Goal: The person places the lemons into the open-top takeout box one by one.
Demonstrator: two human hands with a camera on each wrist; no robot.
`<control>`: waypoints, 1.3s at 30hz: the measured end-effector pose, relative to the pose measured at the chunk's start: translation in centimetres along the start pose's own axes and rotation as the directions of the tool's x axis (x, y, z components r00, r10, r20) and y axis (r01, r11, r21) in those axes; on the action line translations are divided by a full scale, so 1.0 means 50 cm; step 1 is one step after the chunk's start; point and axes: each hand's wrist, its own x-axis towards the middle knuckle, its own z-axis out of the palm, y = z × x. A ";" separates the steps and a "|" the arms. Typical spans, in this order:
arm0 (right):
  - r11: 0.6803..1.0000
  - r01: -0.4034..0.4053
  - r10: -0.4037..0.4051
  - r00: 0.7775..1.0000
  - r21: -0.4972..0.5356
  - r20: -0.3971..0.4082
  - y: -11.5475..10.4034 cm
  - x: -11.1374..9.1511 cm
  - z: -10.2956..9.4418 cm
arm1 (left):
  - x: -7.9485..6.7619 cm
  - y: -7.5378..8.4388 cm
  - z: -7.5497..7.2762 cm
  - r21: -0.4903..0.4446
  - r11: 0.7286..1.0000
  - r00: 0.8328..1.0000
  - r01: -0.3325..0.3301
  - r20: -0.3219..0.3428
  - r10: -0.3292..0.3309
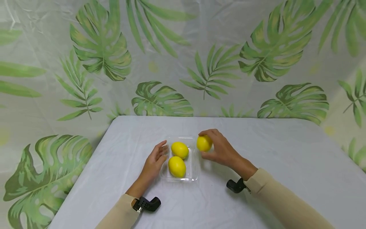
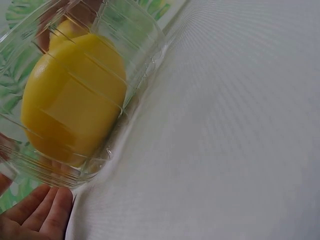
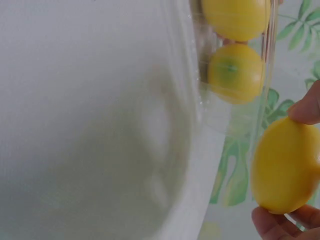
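A clear plastic container (image 1: 192, 165) sits on the white table with two yellow lemons in it, the far lemon (image 1: 179, 150) and the near lemon (image 1: 177, 166). My right hand (image 1: 223, 148) grips a third lemon (image 1: 204, 143) between thumb and fingers, just beyond the container's right rim. In the right wrist view that held lemon (image 3: 285, 167) shows pinched at its two ends. On the container's left side, my left hand (image 1: 154, 160) has relaxed fingers close along the wall. From the left wrist, the fingertips (image 2: 60, 205) show right at the container's lower corner.
The white cloth-covered table (image 1: 257, 136) spreads out on both sides of the container. Behind it hangs a pale curtain (image 1: 217, 28) printed with green leaves. A black wrist camera (image 1: 150, 204) is strapped to the left wrist, another camera (image 1: 235, 185) to the right.
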 end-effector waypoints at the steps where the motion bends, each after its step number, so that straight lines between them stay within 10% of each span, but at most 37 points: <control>1: 1.000 0.001 -0.001 1.000 0.003 0.001 -0.003 0.000 0.001 | 0.000 0.000 0.000 -0.005 1.000 1.000 -0.001 0.003 0.001; 39: 0.982 0.150 -0.168 0.971 0.115 0.168 -0.044 -0.001 0.048 | 0.006 -0.012 -0.003 -0.018 1.000 1.000 -0.014 0.006 0.014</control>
